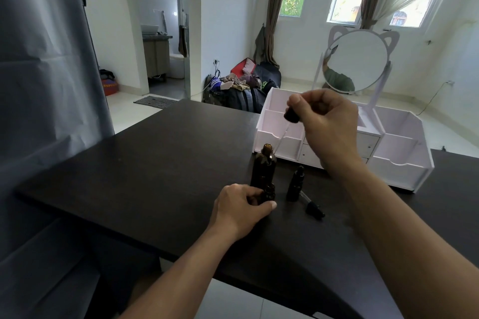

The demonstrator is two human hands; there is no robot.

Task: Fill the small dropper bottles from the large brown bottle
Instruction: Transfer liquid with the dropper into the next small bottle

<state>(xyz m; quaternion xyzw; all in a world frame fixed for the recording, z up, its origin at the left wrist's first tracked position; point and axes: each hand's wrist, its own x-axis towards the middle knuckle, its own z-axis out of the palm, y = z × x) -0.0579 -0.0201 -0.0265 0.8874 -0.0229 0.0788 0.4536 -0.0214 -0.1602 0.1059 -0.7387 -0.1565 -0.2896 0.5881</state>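
Holding a small dropper bottle [268, 193] upright on the dark table [155, 163], my left hand [239, 208] curls its fingers and thumb around the bottle's lower body. This bottle's neck is uncapped; I cannot tell whether any liquid is inside, because the glass is too dark.

The large brown bottle [263, 166] stands upright just behind it, touching or nearly touching, with its mouth open. Its fill level cannot be read either.

My right hand [328, 122] is raised above the table and pinches the black bulb of a dropper [290, 114] between thumb and fingers. The glass pipette slants down and to the left, with its tip near the open mouth of the large brown bottle. Whether the pipette holds liquid is not visible.

A second small bottle [295, 184], capped with its dropper, stands upright to the right of the first, apart from it. A loose dropper [312, 206] lies flat on the table just beside that capped bottle, bulb toward me.

Behind the bottles, a white organiser [399, 160] with open compartments and small drawers occupies the far right of the table. A round mirror [359, 59] with cat ears rises from it. My right forearm crosses in front of the organiser's drawers.
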